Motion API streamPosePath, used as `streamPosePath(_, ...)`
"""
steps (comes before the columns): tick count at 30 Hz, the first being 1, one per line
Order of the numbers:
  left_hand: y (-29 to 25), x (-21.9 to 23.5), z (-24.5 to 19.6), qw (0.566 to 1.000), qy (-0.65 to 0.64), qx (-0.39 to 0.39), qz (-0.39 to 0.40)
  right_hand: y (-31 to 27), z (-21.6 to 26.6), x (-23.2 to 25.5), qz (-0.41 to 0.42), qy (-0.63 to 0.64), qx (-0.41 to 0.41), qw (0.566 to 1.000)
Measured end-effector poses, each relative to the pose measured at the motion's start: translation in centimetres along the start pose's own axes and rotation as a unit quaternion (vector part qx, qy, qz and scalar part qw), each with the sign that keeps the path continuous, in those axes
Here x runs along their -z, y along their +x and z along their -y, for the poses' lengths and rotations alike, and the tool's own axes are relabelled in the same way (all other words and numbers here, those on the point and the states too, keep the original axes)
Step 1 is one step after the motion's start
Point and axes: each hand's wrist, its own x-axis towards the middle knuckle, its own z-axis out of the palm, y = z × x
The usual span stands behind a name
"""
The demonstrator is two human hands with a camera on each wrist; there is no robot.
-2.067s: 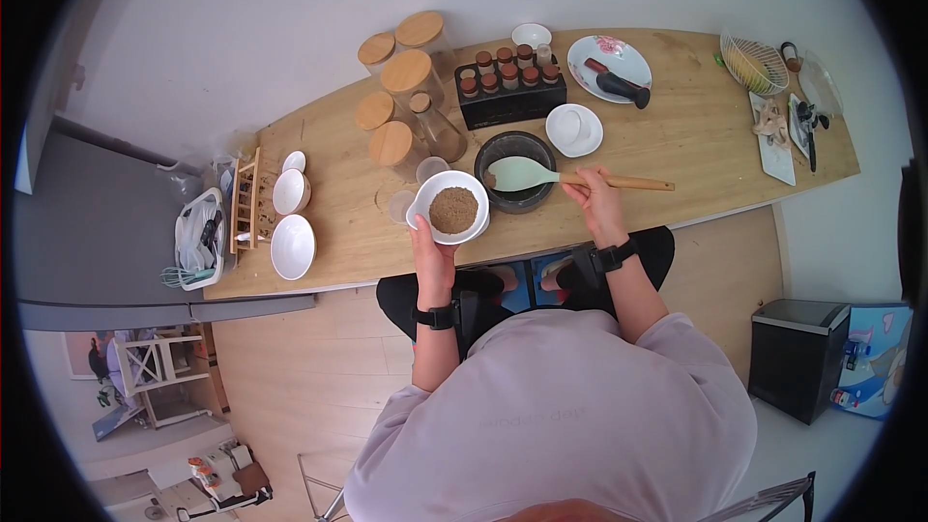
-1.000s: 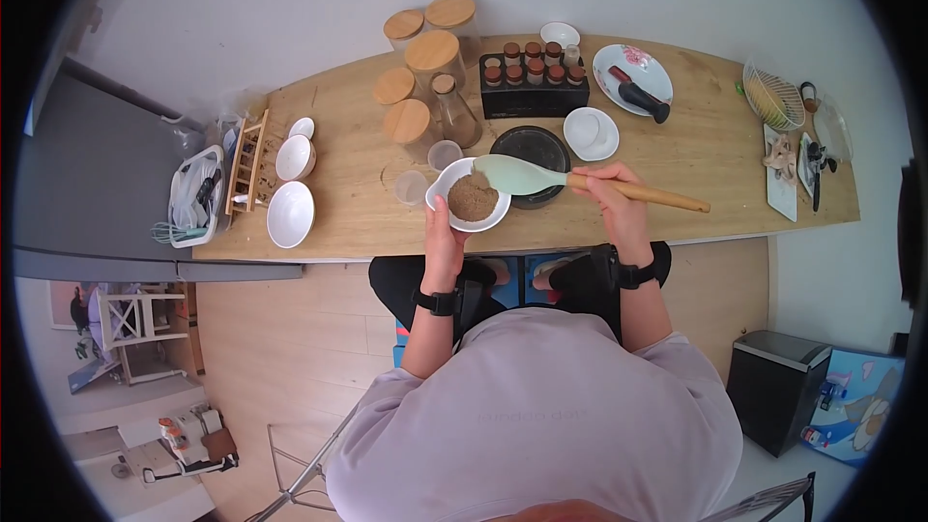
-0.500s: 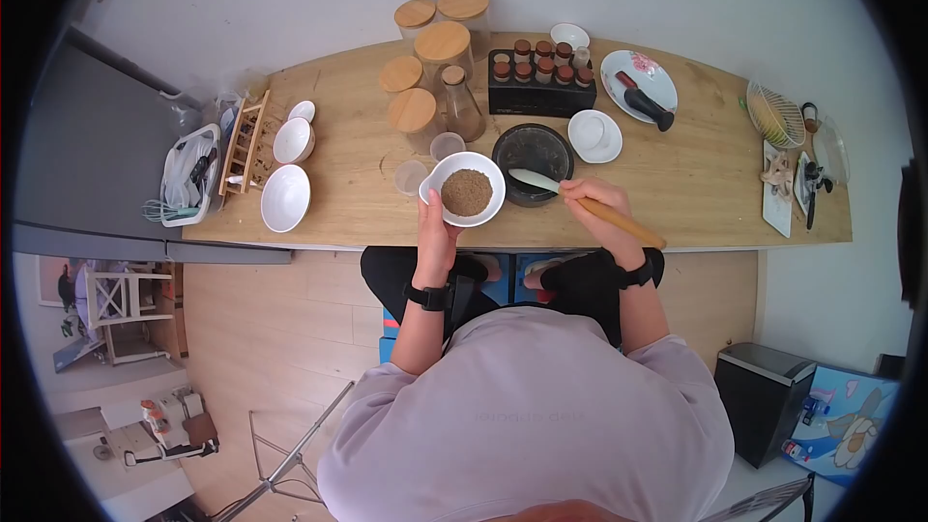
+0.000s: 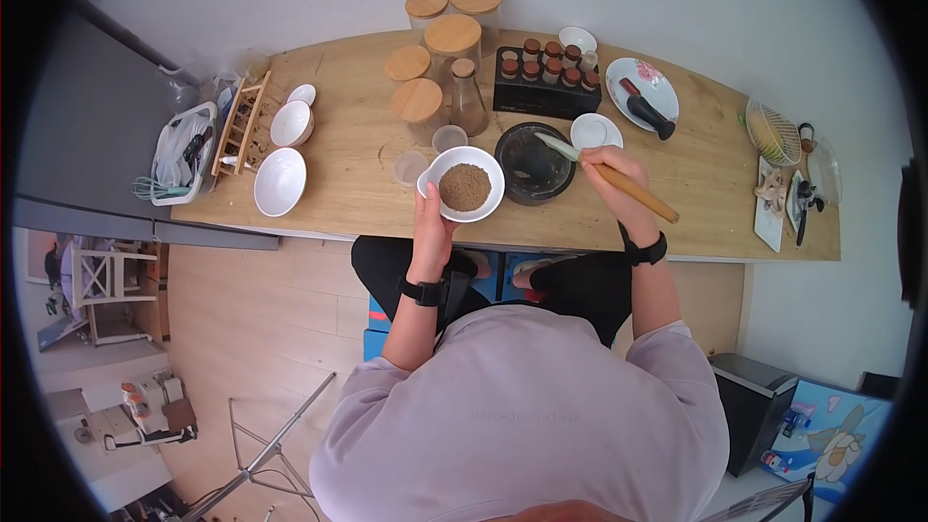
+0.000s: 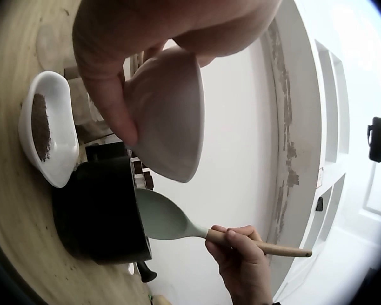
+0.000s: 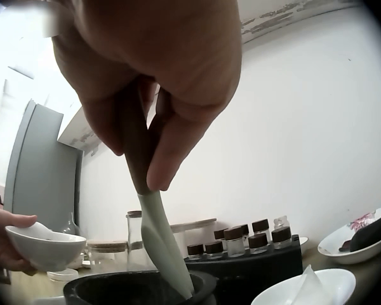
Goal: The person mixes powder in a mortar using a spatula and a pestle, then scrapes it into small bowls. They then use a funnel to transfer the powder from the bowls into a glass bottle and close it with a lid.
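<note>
Wooden-lidded jars [image 4: 452, 36] cluster toward the back of the table [image 4: 696, 184], beside a black rack [image 4: 541, 99] of small brown-capped bottles [image 4: 553, 68]. At left, three white bowls [image 4: 280, 182] stand near a wooden rack [image 4: 252, 124]; at right, an oblong white tray [image 4: 768, 232] bears pale pieces [image 4: 771, 188].

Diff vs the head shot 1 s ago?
The pale-green spatula with the wooden handle went rightward from over the round white bowl of brown powder; its head is now inside the round dark mortar. Nothing gripped or released. Unchanged: left hand holds bowl, right hand grips spatula.
</note>
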Motion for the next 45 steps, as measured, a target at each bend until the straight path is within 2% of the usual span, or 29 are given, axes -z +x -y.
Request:
streamPosePath(1,-0.1,0.1,0.1,1.0,-0.002,0.001,0.0,0.4,0.1,-0.1,-0.011,-0.019,0.013,1.0)
streamPosePath(4,0.0,0.2,0.1,1.0,-0.016,0.005,-0.009,0.8,0.7,0.1,0.105,-0.086,-0.022,0.991)
streamPosePath(7,0.1,0.1,0.0,1.0,-0.023,0.001,-0.018,2.1,1.3,0.1,0.108,-0.059,-0.08,0.989)
streamPosePath(10,-0.1,-0.1,-0.2,0.999,-0.035,-0.006,-0.016,3.2,0.6,-0.5,0.018,-0.104,0.032,0.994)
streamPosePath(13,0.0,0.2,0.1,0.999,-0.037,-0.008,-0.011,3.7,1.1,-0.7,0.098,-0.132,0.003,0.986)
streamPosePath(16,0.0,0.2,0.0,0.999,-0.038,-0.002,-0.009,4.7,0.0,-1.4,0.078,-0.056,-0.102,0.99)
streamPosePath(19,-0.1,0.2,-0.3,0.999,-0.033,-0.003,-0.014,5.2,0.6,-1.1,0.032,-0.13,-0.081,0.988)
streamPosePath(22,0.2,0.5,-0.2,1.0,-0.008,-0.004,-0.014,5.1,-0.1,-1.9,0.071,-0.155,-0.08,0.982)
streamPosePath(25,0.5,0.6,0.1,1.0,-0.013,-0.005,-0.002,5.8,-0.2,-2.4,0.016,0.001,-0.19,0.982)
streamPosePath(29,-0.2,0.2,-0.5,1.0,-0.012,-0.005,-0.007,6.7,1.4,-0.2,-0.016,-0.118,-0.207,0.971)
streamPosePath(33,0.0,0.0,-0.2,1.0,-0.023,0.002,-0.003,5.7,-2.4,-2.3,-0.039,-0.043,-0.225,0.973)
streamPosePath(37,-0.2,-0.3,-0.4,1.0,-0.019,0.003,0.0,5.1,-2.0,-1.7,-0.113,0.072,-0.238,0.962)
streamPosePath(38,-0.2,-0.1,-0.4,1.0,-0.018,0.0,-0.002,4.8,-2.7,-1.4,-0.123,0.038,-0.224,0.966)
streamPosePath(45,-0.1,-0.2,-0.1,1.0,-0.014,0.007,0.002,2.5,-4.1,-1.9,-0.112,0.159,-0.255,0.947)
